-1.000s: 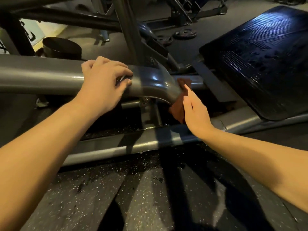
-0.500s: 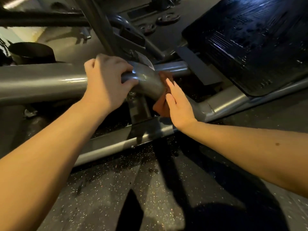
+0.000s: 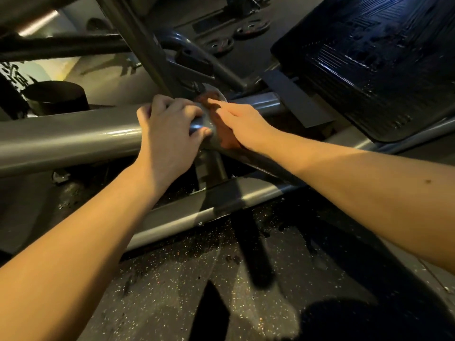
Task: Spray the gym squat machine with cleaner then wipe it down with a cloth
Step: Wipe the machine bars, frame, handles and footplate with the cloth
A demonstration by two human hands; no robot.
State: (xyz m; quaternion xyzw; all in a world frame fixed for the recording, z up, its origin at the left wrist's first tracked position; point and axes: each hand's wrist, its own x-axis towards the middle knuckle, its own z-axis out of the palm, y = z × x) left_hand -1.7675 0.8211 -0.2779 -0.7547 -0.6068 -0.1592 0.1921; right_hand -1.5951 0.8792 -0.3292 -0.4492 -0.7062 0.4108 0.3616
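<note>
Side by side, the left hand (image 3: 170, 136) is gripping the squat machine's grey tube (image 3: 73, 139) with curled fingers, while the right hand (image 3: 246, 124), fingers straight, is pressing the cloth (image 3: 227, 140) against the tube's bend.

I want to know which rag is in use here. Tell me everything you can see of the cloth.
The cloth is a reddish-brown piece, soft and crumpled, and looks like fabric. It lies draped over the bend of the grey metal tube, mostly hidden under the right hand, whose straight fingers press it against the metal. Only its edges show, beyond the fingertips and below the palm. The left hand grips the tube just beside it.
</note>
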